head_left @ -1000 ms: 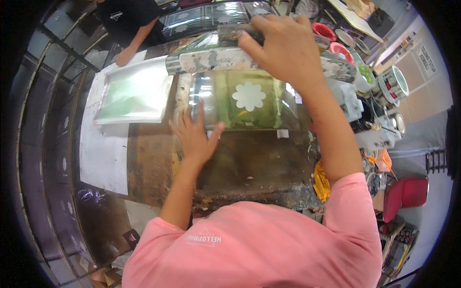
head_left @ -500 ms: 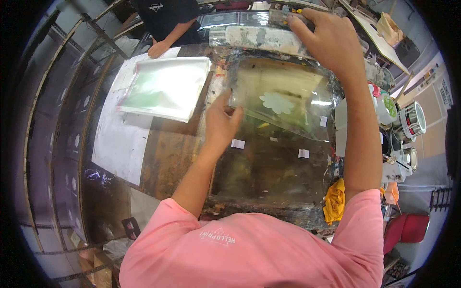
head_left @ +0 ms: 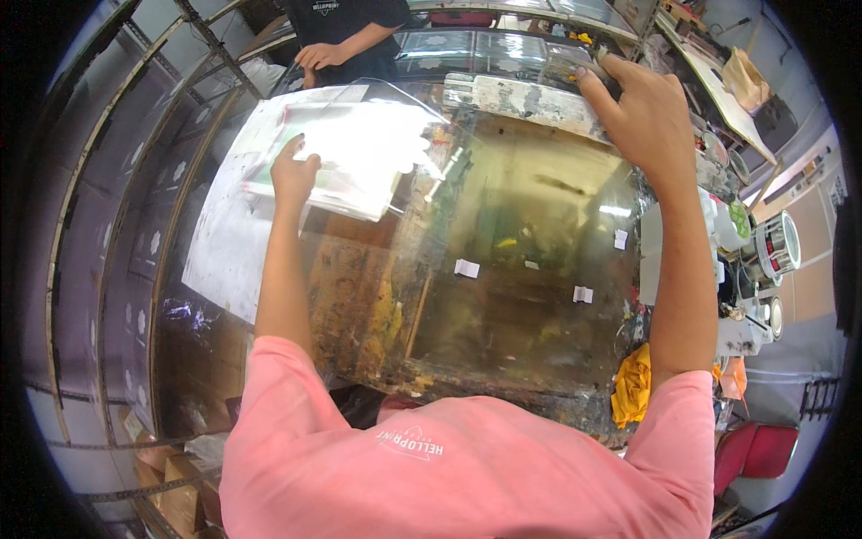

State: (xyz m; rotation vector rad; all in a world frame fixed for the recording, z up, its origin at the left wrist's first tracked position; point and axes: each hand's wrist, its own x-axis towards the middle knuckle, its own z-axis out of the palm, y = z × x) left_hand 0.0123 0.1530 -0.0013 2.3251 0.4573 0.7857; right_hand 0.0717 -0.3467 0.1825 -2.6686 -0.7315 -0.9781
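My left hand (head_left: pixel 294 172) is closed on the edge of a clear plastic sheet (head_left: pixel 395 92) with a white flower-like print. Glare washes out much of this sheet, which hangs over a stack of clear sheets (head_left: pixel 346 208) on the left of the table. Raised at the far right, my right hand (head_left: pixel 645 108) has its thumb and fingers curled beside the end of a pale, paint-stained bar (head_left: pixel 530 101). What the fingers grip is hard to make out. Below lies a glossy, see-through work surface (head_left: pixel 512 323) with small white tabs (head_left: pixel 467 268) on it.
White paper (head_left: pixel 215 251) lies under the stack. Paint cans (head_left: pixel 776 244) and tubs line the right side, near a yellow cloth (head_left: pixel 632 386). A person in a dark shirt (head_left: pixel 346 22) stands across the table. A metal rack (head_left: pixel 148 216) stands left.
My left hand has carried the printed clear sheet leftward, off the glossy surface and over the stack. My right hand stays raised at the far right. The other person's hands have come together.
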